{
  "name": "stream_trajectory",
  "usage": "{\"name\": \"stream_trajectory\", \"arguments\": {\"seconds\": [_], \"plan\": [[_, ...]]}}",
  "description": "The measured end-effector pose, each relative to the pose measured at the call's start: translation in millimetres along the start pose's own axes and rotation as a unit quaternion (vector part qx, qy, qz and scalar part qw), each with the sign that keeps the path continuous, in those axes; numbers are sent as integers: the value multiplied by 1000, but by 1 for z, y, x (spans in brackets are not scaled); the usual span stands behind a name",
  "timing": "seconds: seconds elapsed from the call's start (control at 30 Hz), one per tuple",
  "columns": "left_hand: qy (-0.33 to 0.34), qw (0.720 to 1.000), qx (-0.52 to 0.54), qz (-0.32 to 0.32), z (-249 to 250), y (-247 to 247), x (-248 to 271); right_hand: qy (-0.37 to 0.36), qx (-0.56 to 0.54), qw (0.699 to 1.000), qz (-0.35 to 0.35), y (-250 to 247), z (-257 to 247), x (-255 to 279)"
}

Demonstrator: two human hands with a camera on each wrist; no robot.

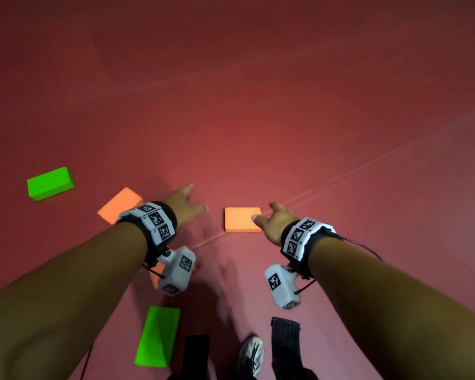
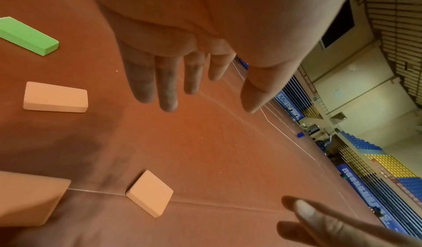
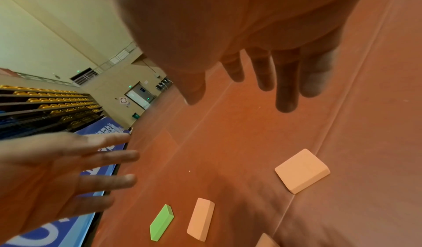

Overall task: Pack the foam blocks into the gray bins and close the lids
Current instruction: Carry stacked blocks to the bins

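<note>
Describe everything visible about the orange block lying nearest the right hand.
The orange block is a flat rectangular slab with slightly rounded corners and a matte, foam-like surface, plain and unmarked. It lies on its broad face on the red floor, beside a thin pale seam line. From the head view the right hand hovers at its right edge, thumb overlapping one corner; whether it touches cannot be told. The wrist views show the hand open above the floor, so nothing holds the block. No gray bin is in view.

the floor (image 1: pixel 258 105) was dark red. left of the central orange block (image 1: pixel 242 219) lay another orange block (image 1: pixel 118 204) and a bright green block (image 1: pixel 50 183); wristbands (image 1: pixel 157 220) bore black-and-white checked markers.
</note>
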State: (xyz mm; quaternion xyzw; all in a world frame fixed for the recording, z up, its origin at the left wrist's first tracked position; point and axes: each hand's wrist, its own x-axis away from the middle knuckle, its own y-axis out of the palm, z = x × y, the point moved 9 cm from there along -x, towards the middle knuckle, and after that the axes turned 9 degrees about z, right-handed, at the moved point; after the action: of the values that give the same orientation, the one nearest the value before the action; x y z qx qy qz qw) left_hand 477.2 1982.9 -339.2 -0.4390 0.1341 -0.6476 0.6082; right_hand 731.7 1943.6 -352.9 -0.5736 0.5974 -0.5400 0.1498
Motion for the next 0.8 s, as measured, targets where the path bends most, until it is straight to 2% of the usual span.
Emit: {"name": "stream_trajectory", "arguments": {"seconds": [0.3,0.47,0.67,0.8], "plan": [[-14,1000,-5,-24,-13,9,-48,-15,45,998,-35,23,-16,-48],[-10,999,-1,-39,-14,22,-102,32,-53,996,-61,42,-31,-81],[-19,998,15,-57,-18,73,-172,84,-98,988,-80,68,-11,-147],[-40,998,37,-34,-33,120,-233,121,-108,980,-113,114,15,-217]]}}
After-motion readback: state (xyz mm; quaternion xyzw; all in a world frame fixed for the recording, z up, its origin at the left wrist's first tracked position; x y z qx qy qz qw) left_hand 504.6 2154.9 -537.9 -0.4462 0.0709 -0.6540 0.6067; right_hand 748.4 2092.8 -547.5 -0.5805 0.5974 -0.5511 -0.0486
